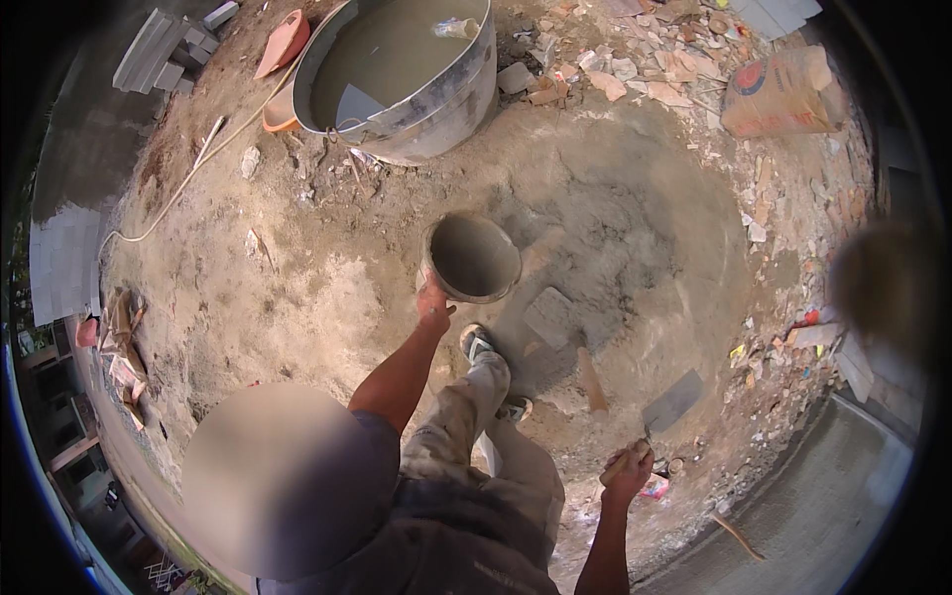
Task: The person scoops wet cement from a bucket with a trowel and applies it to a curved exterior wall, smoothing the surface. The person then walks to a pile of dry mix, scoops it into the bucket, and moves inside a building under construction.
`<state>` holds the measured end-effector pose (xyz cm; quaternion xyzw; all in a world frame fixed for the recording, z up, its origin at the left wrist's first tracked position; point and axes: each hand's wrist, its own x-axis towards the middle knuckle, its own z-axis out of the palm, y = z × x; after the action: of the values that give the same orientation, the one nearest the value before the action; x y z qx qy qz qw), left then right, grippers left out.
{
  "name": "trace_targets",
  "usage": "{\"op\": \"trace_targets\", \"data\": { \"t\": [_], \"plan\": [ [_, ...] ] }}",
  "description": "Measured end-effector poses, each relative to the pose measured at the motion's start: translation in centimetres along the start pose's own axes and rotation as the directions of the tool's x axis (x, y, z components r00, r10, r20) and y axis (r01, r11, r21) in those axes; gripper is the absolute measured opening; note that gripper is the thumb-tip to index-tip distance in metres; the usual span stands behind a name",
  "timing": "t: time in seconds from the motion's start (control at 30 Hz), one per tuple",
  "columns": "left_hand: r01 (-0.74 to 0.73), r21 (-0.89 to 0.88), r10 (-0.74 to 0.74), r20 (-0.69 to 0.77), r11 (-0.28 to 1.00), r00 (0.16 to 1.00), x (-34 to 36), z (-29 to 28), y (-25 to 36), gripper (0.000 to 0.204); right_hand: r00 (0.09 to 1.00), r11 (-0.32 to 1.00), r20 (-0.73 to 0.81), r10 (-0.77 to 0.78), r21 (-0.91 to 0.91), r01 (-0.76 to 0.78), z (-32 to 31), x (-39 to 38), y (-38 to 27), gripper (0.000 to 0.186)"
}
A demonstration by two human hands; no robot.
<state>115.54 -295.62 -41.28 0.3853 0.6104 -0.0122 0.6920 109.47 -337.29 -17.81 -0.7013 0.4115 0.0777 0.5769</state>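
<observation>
My left hand [433, 302] grips the rim of a round, mortar-smeared bucket [476, 260], its mouth turned up toward me. Inside, the bucket looks grey and mostly hollow. In my right hand [630, 471] is the wooden handle of a trowel, whose flat grey blade [672, 401] points away to the right. Wet grey mortar [610, 248] spreads on the ground just beyond and right of the bucket. A cement-coated, flat-bladed tool lies at the near edge of that mortar, its wooden handle [592, 382] pointing toward me.
A large metal tub [436, 134] of murky water stands at the back, with an orange basin [284, 44] beside it. Broken rubble [669, 64] and a paper sack [778, 94] lie at the far right. Grey blocks [154, 50] sit far left; a thin hose [183, 185] runs along the ground.
</observation>
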Motion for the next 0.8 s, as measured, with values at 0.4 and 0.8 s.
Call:
{"op": "trace_targets", "data": {
  "t": [0.4,0.8],
  "plan": [
    [-0.412,-0.079,0.414,0.004,0.908,0.91,-16.2,-6.5,31.2,0.032,0.999,0.999,0.037,-0.037,-0.007,0.037,-1.3,-2.4,-5.1,0.013],
    [-0.529,0.826,0.89,0.081,0.191,0.449,4.1,6.4,52.2,0.033,0.974,0.998,-0.227,0.021,0.059,-0.008,9.5,-0.5,-7.7,0.017]
  ]
}}
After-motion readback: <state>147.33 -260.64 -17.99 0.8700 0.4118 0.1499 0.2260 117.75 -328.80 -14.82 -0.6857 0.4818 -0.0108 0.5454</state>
